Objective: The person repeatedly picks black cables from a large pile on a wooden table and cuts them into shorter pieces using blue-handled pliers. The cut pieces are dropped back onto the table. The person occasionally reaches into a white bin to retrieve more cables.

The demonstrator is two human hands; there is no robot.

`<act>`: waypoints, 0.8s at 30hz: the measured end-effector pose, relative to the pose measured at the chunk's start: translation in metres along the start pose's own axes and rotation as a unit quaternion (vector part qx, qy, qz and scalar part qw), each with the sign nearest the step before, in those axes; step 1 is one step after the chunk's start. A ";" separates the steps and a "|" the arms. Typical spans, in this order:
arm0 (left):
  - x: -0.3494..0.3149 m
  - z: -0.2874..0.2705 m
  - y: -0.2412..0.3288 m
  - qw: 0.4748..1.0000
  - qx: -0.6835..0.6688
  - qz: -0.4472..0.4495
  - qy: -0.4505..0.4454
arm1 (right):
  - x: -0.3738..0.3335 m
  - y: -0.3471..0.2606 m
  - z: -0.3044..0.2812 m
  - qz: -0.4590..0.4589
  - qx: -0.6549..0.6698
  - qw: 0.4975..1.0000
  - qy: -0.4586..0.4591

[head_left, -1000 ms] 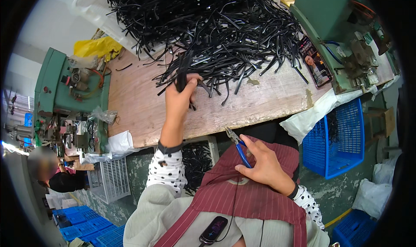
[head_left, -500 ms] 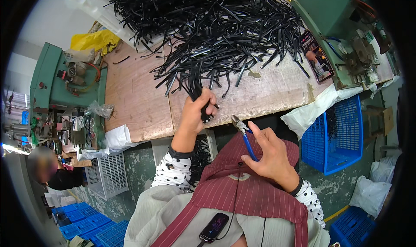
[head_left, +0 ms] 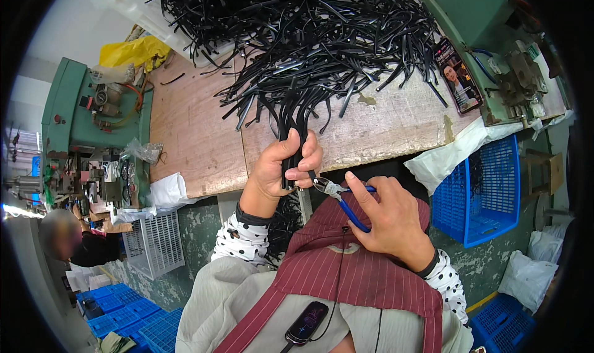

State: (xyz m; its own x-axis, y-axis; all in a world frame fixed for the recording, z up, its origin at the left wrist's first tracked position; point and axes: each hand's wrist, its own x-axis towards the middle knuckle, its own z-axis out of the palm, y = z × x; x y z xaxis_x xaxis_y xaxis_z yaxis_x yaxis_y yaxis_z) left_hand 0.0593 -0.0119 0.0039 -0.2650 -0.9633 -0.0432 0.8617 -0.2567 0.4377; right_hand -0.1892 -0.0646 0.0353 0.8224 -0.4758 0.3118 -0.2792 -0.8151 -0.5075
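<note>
Nearer to the left hand (head_left: 284,161) than half a second ago, the right hand (head_left: 396,220) has brought the blue-handled diagonal cutters (head_left: 328,188) up to the handful of black strips (head_left: 286,121), closing the earlier gap, and their handles are spread wider. The left hand has shifted only slightly.

The left fingers and thumb are wrapped firmly round that handful, strip ends poking out at the lower side, at six o'clock. The right hand, at four o'clock from the left, holds the cutters by the handles, forefinger extended; the cutter head meets the ends at the right of the bundle, but whether the blades grip a strip I cannot tell.

As for progress, this handful appears gathered and lined up, with trimming seemingly just starting. Plenty looks left: a big tangled heap (head_left: 297,37) spreads over the wooden bench (head_left: 198,130) at twelve o'clock. More black pieces lie beneath the bench edge at six o'clock, and some in the blue crate (head_left: 476,226) at three o'clock; whether those are finished or waiting is unclear.
</note>
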 end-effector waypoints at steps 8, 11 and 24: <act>0.001 0.003 -0.014 0.992 0.068 0.106 0.017 | -0.007 0.007 0.004 0.010 0.034 0.999 -0.011; -0.001 0.008 -0.030 0.952 0.156 0.257 0.052 | -0.008 0.008 0.007 0.031 0.069 0.997 -0.004; 0.001 0.028 -0.065 0.847 0.297 0.410 0.165 | -0.017 0.010 0.014 0.133 0.238 0.958 -0.084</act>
State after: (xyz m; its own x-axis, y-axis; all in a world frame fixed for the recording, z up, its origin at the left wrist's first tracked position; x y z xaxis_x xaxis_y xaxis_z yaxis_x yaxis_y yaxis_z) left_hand -0.0088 0.0059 0.0003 0.5370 -0.7932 0.2872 0.3026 0.4989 0.8121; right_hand -0.1985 -0.0599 0.0137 0.8328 -0.5536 0.0066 -0.2653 -0.4095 -0.8729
